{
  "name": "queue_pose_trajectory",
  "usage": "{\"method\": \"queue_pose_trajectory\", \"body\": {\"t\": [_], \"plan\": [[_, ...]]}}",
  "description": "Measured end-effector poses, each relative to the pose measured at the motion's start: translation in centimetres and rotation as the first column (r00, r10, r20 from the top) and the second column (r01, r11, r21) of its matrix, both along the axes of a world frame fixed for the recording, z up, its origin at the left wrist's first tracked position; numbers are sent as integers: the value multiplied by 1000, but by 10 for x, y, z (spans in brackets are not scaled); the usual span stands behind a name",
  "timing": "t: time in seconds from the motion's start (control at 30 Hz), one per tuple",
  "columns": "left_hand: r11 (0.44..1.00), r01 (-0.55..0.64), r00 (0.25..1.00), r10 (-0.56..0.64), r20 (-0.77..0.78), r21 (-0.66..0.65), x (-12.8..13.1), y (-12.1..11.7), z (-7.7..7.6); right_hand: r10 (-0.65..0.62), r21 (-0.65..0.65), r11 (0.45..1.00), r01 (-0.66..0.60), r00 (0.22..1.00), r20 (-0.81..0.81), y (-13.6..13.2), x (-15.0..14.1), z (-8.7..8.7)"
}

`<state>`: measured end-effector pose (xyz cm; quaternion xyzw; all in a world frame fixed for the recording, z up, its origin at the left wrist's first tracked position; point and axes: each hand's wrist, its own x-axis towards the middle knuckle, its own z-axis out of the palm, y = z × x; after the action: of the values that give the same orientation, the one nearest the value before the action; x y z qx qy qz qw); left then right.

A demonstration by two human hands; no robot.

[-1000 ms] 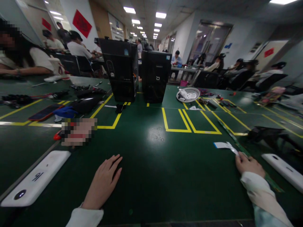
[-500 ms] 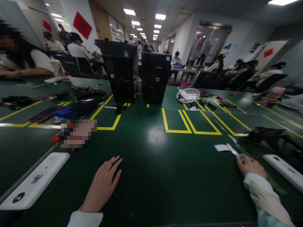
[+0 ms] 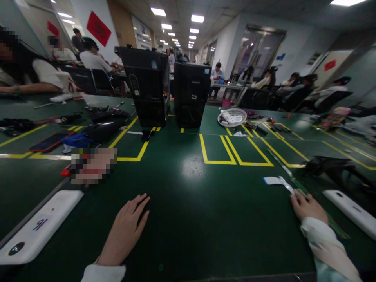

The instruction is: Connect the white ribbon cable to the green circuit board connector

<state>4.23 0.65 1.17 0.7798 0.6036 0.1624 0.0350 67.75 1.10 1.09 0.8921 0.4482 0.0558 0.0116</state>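
Right of the white device (image 3: 41, 226) with illegible lettering, the left hand (image 3: 125, 225) is being held open; farther right, a white strip (image 3: 273, 180) is being touched by the right hand (image 3: 310, 207), its grip unclear.

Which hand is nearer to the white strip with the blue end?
Right. The right hand is at the near end of the white strip; the left hand is well to its left, apart from it.

No wording is legible, the dark lettering (image 3: 40, 224) on the white device (image 3: 38, 235) (lower left), the pale logo (image 3: 194, 96) on the black computer case (image 3: 188, 111) (upper centre) and the red sign (image 3: 99, 28) (upper left) being too indistinct.
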Motion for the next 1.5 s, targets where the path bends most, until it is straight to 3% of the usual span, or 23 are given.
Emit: {"method": "queue_pose_trajectory", "body": {"t": [0.13, 0.53, 0.6, 0.73, 0.83, 0.93, 1.03, 1.17, 1.3, 1.4, 1.5], "plan": [[1000, -1, 1000, 1, 6, -2, 0, -1, 0, -95, -43, 995, 91, 990, -102, 1, -5, 7], [1000, -9, 1000, 8, -11, -7, -1, -1, -1, -73, 67, 995, 77, 996, -58, 1, -11, 6], [1000, -5, 1000, 5, -4, 4, 0, -1, 0, -17, 95, 995, 19, 1000, -25, 3, -15, 5], [1000, 11, 1000, -11, -8, 11, 1, 0, 0, 260, 130, 957, -259, 966, 12, 22, -31, -1], [1000, 13, 1000, -13, -16, 17, 2, 1, 0, 520, 229, 831, -506, 854, 0, 47, -58, -8], [999, 10, 1000, -9, -18, 33, 3, 0, 1, 755, 374, 607, -701, 656, 5, 74, -106, -10], [999, 8, 1000, -8, -7, 36, 4, 0, 3, 896, 427, 402, -810, 443, -4, 95, -171, -3], [998, -53, 999, 53, 2, 36, -3, 2, 2, 983, 417, 179, -891, 176, -46, 101, -262, 9], [981, -182, 983, 183, -13, 64, -19, 6, 2, 994, 398, 6, -918, -40, -106, 82, -334, 18], [978, -197, 980, 198, -16, 66, -28, 8, 3, 973, 372, -91, -924, -162, -165, 59, -367, 23], [979, -194, 980, 196, -35, 59, -29, 8, 4, 951, 348, -142, -927, -225, -213, 39, -383, 24]]}}
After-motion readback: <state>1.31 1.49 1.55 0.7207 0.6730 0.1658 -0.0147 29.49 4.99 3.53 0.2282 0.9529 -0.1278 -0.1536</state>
